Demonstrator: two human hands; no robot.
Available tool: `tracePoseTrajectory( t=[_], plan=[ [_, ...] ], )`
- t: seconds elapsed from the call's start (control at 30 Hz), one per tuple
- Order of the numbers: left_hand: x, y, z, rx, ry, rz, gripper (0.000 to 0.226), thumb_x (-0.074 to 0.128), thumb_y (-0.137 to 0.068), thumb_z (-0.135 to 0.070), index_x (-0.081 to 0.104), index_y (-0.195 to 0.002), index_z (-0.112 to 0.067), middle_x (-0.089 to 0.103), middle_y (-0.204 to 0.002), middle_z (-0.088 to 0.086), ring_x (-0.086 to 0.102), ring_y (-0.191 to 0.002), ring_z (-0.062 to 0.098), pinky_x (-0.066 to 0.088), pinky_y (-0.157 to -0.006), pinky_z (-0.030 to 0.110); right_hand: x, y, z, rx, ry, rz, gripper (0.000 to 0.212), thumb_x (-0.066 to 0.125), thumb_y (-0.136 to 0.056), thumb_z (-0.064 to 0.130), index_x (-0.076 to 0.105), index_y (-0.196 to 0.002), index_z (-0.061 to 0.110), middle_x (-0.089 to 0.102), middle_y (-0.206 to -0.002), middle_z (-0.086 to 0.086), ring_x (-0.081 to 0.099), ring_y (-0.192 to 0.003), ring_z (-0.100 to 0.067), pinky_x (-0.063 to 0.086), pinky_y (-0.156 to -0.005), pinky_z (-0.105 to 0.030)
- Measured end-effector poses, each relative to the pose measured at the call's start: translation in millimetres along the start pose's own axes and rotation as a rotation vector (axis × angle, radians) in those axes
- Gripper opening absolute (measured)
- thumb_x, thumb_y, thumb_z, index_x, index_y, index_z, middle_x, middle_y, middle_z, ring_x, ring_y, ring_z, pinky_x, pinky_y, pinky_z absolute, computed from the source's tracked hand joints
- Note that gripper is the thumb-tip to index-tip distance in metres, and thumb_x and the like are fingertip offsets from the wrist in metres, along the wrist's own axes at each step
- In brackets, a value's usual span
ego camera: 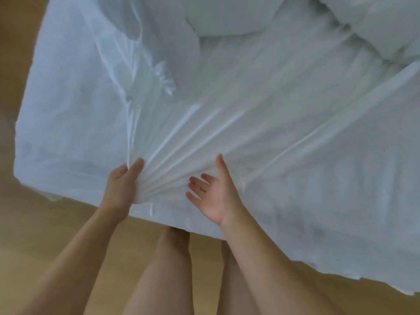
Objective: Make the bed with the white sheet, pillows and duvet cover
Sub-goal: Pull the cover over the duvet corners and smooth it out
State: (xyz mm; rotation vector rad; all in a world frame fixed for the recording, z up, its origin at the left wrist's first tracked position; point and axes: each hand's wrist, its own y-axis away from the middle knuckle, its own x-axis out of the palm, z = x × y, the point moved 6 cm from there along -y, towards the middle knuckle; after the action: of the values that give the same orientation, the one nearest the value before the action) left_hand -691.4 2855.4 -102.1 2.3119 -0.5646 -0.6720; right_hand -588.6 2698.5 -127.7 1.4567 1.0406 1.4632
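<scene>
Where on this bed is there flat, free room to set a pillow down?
Free: the flat stretch left of the bunched white sheet, out to the mattress's left edge, and the smooth strip right of the right hand. Crowded: the far end, under heaped bedding; left hand grips the folds.

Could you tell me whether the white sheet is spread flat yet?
No: the thin white sheet is bunched, pleats fanning from the left hand.

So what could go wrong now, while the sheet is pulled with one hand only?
The left hand grips a bunch of the white sheet alone, while the right hand is open; the pull may stay uneven and leave the fan of creases. The pillows lie on the sheet and may be dragged.
</scene>
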Motion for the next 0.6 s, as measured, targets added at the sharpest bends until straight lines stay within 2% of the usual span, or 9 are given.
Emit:
tracePoseTrajectory(
  t=[0.07,0.17,0.27,0.33,0.4,0.43,0.5,0.57,0.6],
  plan=[
    [-5,-3,3,-0.01,-0.021,0.031,0.022,0.056,-0.093,-0.029,0.065,-0.075,-0.022,0.068,-0.061,-0.008,0.064,-0.056,0.004,0.046,-0.046,0.012,34,-15,2,0.013,-0.005,0.029,0.094,0.063,-0.07,0.067,0.038,-0.139,0.009,0.05,-0.133,-0.016,0.049,-0.123,-0.031,0.043,-0.097,-0.046],
    [23,-11,11,-0.083,-0.013,0.07,0.018,0.058,-0.092,-0.026,0.063,-0.075,-0.021,0.065,-0.068,-0.005,0.06,-0.06,0.009,0.044,-0.046,0.016,69,-41,43,-0.149,-0.159,0.009,0.056,0.042,-0.095,0.049,0.047,-0.138,0.012,0.051,-0.137,-0.017,0.048,-0.126,-0.035,0.038,-0.104,-0.049],
    [27,-18,21,-0.139,0.077,0.069,0.014,0.063,-0.087,-0.025,0.064,-0.074,-0.019,0.065,-0.06,-0.008,0.062,-0.054,0.007,0.045,-0.043,0.018,58,-44,91,-0.449,0.13,-0.386,0.041,0.029,-0.103,0.024,0.044,-0.137,0.006,0.049,-0.138,-0.016,0.05,-0.124,-0.032,0.043,-0.094,-0.036],
    [18,-18,33,-0.197,0.114,0.056,0.012,0.065,-0.086,-0.023,0.066,-0.076,-0.017,0.066,-0.061,-0.008,0.064,-0.056,0.009,0.047,-0.045,0.02,32,-31,80,-0.519,0.404,-0.654,0.04,0.03,-0.104,0.02,0.049,-0.13,-0.003,0.054,-0.13,-0.022,0.053,-0.117,-0.034,0.04,-0.089,-0.032],
    [18,-8,49,-0.278,0.049,0.06,0.009,0.063,-0.087,-0.021,0.066,-0.082,-0.013,0.067,-0.069,-0.003,0.064,-0.065,0.014,0.046,-0.051,0.022,-3,-16,57,-0.456,0.581,-0.814,0.044,0.034,-0.103,0.025,0.054,-0.12,-0.009,0.059,-0.116,-0.025,0.056,-0.105,-0.033,0.038,-0.076,-0.03],
    [22,-3,54,-0.299,0.001,0.076,0.01,0.061,-0.088,-0.02,0.066,-0.084,-0.013,0.065,-0.072,-0.001,0.062,-0.068,0.016,0.045,-0.053,0.024,-16,-12,52,-0.391,0.66,-0.83,0.045,0.034,-0.103,0.027,0.054,-0.119,-0.01,0.059,-0.113,-0.025,0.057,-0.103,-0.034,0.039,-0.074,-0.031],
    [36,1,56,-0.279,-0.101,0.091,0.012,0.054,-0.091,-0.02,0.062,-0.091,-0.01,0.063,-0.078,0.003,0.058,-0.069,0.017,0.042,-0.053,0.026,-22,-17,64,-0.343,0.81,-0.783,0.042,0.035,-0.102,0.024,0.052,-0.124,-0.007,0.056,-0.122,-0.025,0.055,-0.111,-0.035,0.043,-0.083,-0.032],
    [49,0,47,-0.239,-0.272,0.087,0.019,0.052,-0.088,-0.017,0.051,-0.106,-0.009,0.06,-0.1,0.009,0.056,-0.079,0.019,0.044,-0.06,0.029,-18,-23,80,-0.321,0.927,-0.675,0.032,0.039,-0.099,0.024,0.055,-0.119,0.004,0.058,-0.121,-0.019,0.057,-0.108,-0.032,0.046,-0.091,-0.036],
    [55,0,43,-0.185,-0.376,0.097,0.034,0.054,-0.086,-0.015,0.044,-0.118,-0.008,0.053,-0.117,0.011,0.054,-0.094,0.024,0.046,-0.073,0.033,-17,-23,83,-0.296,0.976,-0.616,0.024,0.044,-0.096,0.027,0.057,-0.108,0.011,0.061,-0.112,-0.014,0.059,-0.099,-0.029,0.048,-0.086,-0.036]
  ],
)
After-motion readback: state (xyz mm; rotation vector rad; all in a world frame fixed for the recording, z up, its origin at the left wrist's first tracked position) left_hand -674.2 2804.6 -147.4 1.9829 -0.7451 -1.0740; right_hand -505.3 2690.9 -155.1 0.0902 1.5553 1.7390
